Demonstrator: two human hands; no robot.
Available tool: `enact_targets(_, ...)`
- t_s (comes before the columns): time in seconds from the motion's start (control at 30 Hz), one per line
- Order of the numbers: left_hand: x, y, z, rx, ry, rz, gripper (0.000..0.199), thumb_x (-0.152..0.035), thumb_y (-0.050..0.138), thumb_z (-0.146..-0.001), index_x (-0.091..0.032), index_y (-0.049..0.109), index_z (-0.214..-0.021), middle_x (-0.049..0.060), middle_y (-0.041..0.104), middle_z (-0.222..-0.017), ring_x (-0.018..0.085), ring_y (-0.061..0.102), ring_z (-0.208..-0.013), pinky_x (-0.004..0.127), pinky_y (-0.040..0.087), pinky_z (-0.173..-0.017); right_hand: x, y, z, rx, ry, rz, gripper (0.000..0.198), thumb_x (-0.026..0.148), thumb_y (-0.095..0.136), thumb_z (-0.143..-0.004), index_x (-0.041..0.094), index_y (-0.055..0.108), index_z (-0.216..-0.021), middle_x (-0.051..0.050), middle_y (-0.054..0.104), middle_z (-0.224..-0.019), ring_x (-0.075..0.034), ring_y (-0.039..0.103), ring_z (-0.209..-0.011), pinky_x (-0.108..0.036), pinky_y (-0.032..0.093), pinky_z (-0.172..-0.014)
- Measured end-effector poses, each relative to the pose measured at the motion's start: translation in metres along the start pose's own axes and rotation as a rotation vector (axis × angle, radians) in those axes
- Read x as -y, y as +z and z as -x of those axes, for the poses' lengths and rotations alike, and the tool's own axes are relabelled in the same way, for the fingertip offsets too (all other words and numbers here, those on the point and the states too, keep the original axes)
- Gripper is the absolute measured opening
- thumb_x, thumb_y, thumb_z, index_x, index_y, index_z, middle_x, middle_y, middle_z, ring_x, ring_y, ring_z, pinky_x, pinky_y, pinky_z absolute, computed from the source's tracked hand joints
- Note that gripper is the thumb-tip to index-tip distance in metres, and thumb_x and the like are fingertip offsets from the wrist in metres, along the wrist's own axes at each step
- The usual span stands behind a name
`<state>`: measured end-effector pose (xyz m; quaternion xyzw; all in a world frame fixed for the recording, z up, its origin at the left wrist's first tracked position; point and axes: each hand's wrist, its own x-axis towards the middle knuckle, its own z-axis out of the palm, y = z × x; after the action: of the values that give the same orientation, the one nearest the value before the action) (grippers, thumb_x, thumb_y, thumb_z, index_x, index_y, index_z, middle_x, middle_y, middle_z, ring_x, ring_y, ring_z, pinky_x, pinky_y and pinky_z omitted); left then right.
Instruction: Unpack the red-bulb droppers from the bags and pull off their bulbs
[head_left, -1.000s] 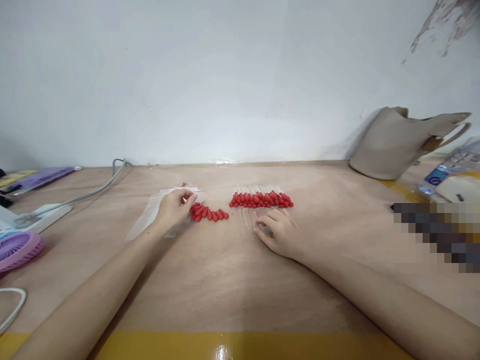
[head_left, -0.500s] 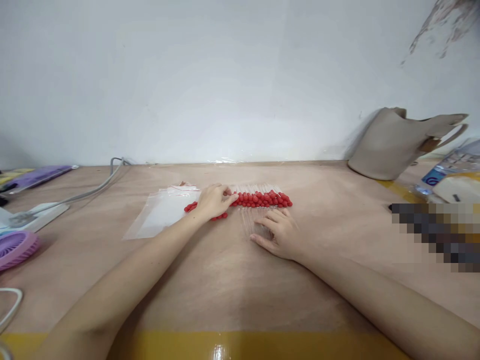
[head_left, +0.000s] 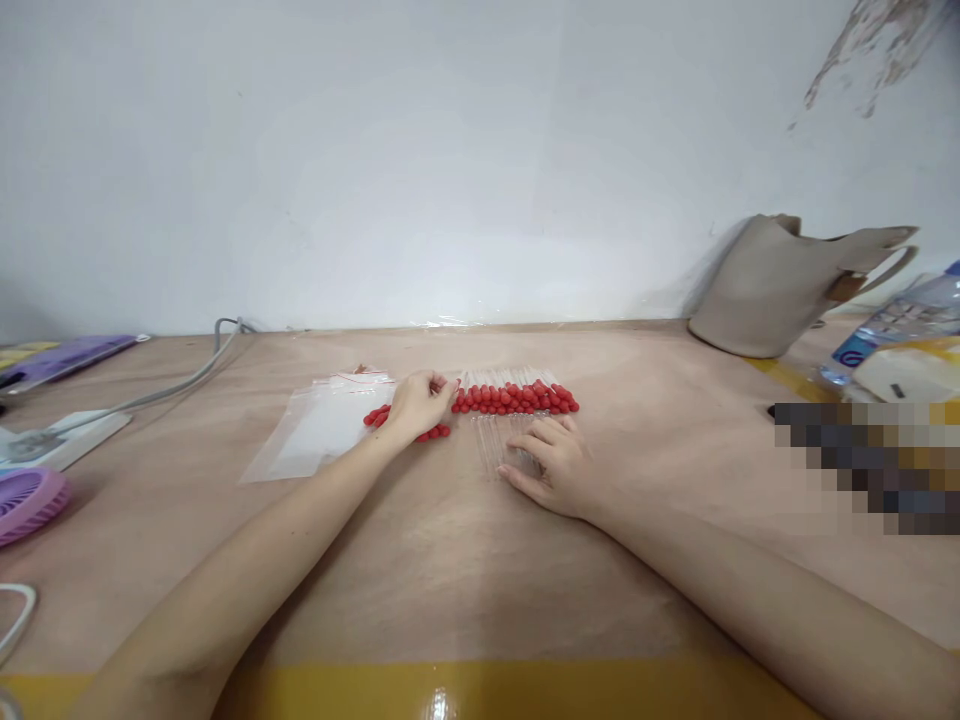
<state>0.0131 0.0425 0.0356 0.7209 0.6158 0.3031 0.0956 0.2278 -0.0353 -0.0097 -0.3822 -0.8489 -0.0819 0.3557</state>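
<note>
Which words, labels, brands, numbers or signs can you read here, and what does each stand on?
No text can be read.
Bottle label: a pale rounded mark on blue, too small to read.
Brown tag on the beige bag: no lettering visible.
Clear plastic bag: red line near one edge, no legible words.

Left hand (head_left: 421,405) across to red row (head_left: 517,398)

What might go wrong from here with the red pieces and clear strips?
The left hand is at the left end of the tightly packed red row; a nudge might disorder it.
Loose red pieces show on both sides of that wrist, so it might sweep them.
The right hand is over the clear strips; shifting might skew them.
</note>
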Motion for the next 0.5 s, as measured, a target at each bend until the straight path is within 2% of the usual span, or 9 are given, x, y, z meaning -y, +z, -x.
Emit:
enact_targets(0.1,0.006,-0.010,0.014,0.067,-0.033,0.094,0.035,-0.048,0.041,-0.083,-0.017,0.056,-0.084,0.000,0.062,-0.054,0.015,0.059,-0.047,0.025,0.044,-0.048,-0.001,0.001,0.001,-0.035,-0.006,-0.006,0.026,0.041,0.053,-0.081,0.018,0.061,-0.087,-0.005,0.059,-0.080,-0.017,0.051,-0.075,-0.033,0.033,-0.072)
enact_targets(0.17,0.012,-0.018,0.027,0.058,0.003,0.158,0.034,-0.047,0.042,-0.084,-0.016,0.056,-0.086,0.001,0.064,-0.059,0.015,0.059,-0.049,0.025,0.046,-0.050,-0.002,0.002,0.001,-0.060,-0.011,-0.012,0.024,0.039,0.053,-0.081,0.018,0.061,-0.089,-0.005,0.059,-0.081,-0.017,0.052,-0.076,-0.034,0.035,-0.073)
enact_targets(0.27,0.022,-0.026,0.046,-0.033,0.235,0.097,0.027,-0.040,0.045,-0.085,-0.017,0.058,-0.081,0.004,0.066,-0.073,0.016,0.060,-0.067,0.029,0.046,-0.066,-0.002,0.001,0.001,-0.124,-0.009,-0.047,0.028,0.035,0.053,-0.080,0.017,0.058,-0.102,-0.008,0.060,-0.092,-0.019,0.054,-0.084,-0.035,0.040,-0.076)
enact_targets(0.37,0.026,-0.028,0.062,-0.041,0.517,-0.007,0.020,-0.033,0.047,-0.086,-0.017,0.060,-0.082,0.004,0.064,-0.080,0.017,0.056,-0.077,0.033,0.042,-0.075,-0.001,-0.001,0.000,-0.150,-0.033,-0.069,0.043,0.033,0.053,-0.081,0.017,0.049,-0.121,-0.012,0.056,-0.112,-0.022,0.052,-0.102,-0.038,0.042,-0.085)
enact_targets(0.5,0.024,-0.019,0.074,0.000,0.701,-0.020,0.012,-0.027,0.051,-0.084,-0.017,0.058,-0.086,0.004,0.062,-0.083,0.017,0.053,-0.079,0.033,0.039,-0.076,-0.002,-0.002,-0.001,-0.079,-0.130,-0.023,0.051,0.036,0.051,-0.083,0.017,0.042,-0.129,-0.011,0.049,-0.127,-0.024,0.041,-0.120,-0.043,0.036,-0.098)
